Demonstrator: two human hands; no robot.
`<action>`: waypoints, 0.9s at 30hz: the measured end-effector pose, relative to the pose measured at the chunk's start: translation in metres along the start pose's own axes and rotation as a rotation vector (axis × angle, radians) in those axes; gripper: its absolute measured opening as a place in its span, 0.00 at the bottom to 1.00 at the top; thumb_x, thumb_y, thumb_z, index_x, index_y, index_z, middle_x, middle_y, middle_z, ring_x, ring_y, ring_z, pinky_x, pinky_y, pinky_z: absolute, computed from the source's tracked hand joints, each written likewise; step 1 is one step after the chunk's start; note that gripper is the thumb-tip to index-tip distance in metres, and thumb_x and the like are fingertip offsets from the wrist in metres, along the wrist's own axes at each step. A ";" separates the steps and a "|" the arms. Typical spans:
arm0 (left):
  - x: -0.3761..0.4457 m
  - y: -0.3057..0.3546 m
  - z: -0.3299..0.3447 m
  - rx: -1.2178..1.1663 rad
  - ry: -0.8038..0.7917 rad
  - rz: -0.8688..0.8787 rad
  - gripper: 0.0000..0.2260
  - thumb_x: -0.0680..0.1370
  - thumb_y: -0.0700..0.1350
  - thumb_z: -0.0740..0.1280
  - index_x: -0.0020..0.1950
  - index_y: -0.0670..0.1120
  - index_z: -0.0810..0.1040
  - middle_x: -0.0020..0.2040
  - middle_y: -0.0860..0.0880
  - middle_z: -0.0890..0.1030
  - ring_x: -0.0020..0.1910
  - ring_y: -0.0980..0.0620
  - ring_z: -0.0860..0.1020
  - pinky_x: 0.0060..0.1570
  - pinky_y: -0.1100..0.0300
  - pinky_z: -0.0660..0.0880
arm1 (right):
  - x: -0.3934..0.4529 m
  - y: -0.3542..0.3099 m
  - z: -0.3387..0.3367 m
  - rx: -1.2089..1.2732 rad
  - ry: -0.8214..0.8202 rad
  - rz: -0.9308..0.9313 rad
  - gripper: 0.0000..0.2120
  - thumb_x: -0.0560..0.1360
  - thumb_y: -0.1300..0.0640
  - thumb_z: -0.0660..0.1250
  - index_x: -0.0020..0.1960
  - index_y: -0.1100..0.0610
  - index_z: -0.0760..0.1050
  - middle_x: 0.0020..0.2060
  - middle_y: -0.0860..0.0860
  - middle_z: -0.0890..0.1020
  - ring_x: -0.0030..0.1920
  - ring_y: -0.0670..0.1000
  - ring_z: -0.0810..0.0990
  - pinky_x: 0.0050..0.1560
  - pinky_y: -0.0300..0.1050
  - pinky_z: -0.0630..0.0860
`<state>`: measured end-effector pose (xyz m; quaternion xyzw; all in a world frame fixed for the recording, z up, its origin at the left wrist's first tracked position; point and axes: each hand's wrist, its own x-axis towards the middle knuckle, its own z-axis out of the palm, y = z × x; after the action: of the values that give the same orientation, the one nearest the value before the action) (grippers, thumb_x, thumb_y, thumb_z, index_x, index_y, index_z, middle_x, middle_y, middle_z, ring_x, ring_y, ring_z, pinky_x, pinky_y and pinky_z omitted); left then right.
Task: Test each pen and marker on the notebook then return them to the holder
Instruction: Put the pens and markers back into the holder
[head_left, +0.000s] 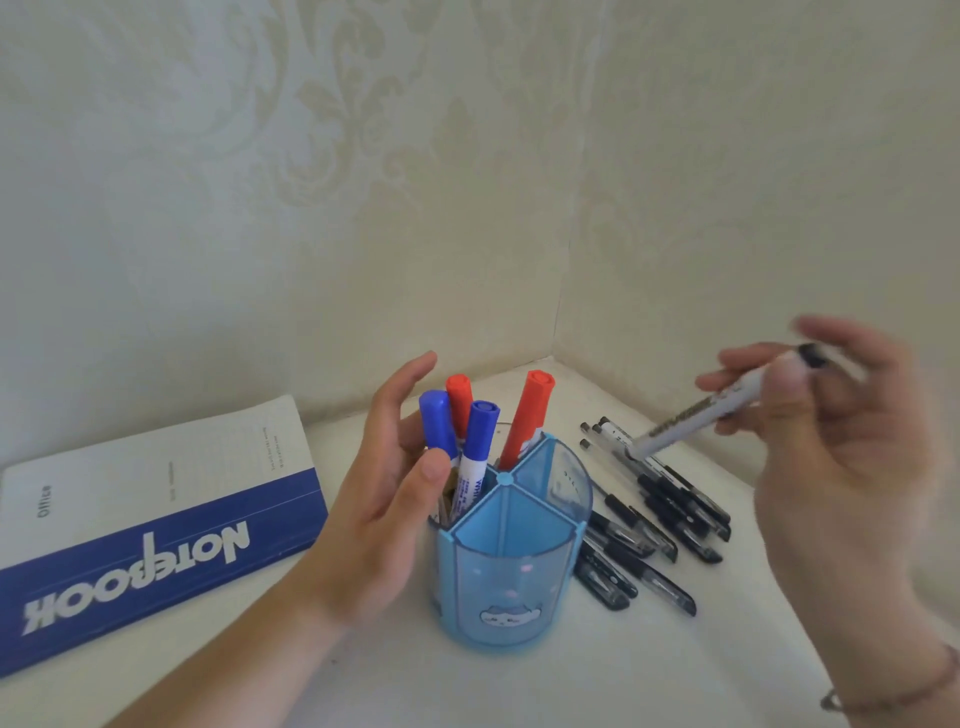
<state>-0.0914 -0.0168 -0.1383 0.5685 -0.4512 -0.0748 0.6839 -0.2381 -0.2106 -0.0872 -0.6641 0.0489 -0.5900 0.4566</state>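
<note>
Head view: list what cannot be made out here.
- Black-capped white marker in the right hand: motion blur makes its print unreadable.
- Lower barrels of the blue-capped and red-capped markers: hidden by the left hand and the translucent blue plastic holder.
- Pile of black gel pens: too overlapped to count.
- Blue-and-white closed notebook: small cover print too fine; corner cut by the left edge.

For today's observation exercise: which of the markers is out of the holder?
The black-capped marker, gripped in the right hand; the red and blue ones stand in the blue holder.
</note>
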 end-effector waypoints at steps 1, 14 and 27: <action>-0.002 0.001 0.000 0.004 -0.016 -0.008 0.37 0.74 0.67 0.62 0.76 0.49 0.56 0.62 0.45 0.79 0.63 0.51 0.77 0.58 0.69 0.70 | 0.000 -0.002 0.000 0.077 0.020 -0.039 0.19 0.80 0.51 0.60 0.61 0.66 0.65 0.44 0.54 0.82 0.42 0.55 0.83 0.37 0.44 0.77; -0.003 0.005 0.002 -0.011 -0.031 -0.022 0.35 0.75 0.65 0.63 0.75 0.50 0.57 0.62 0.50 0.79 0.62 0.54 0.77 0.56 0.72 0.71 | -0.029 -0.014 0.026 0.124 -0.364 -0.015 0.09 0.74 0.47 0.69 0.52 0.44 0.73 0.48 0.51 0.83 0.50 0.57 0.82 0.46 0.59 0.78; -0.003 0.005 0.001 0.012 -0.039 -0.013 0.37 0.75 0.67 0.62 0.76 0.47 0.57 0.63 0.48 0.78 0.65 0.52 0.75 0.57 0.71 0.71 | 0.015 0.050 -0.033 -0.886 -0.594 0.538 0.15 0.71 0.65 0.69 0.34 0.46 0.78 0.29 0.49 0.80 0.29 0.52 0.76 0.25 0.31 0.67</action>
<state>-0.0959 -0.0146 -0.1357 0.5738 -0.4611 -0.0875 0.6711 -0.2368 -0.2664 -0.1127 -0.8922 0.3268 -0.1661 0.2638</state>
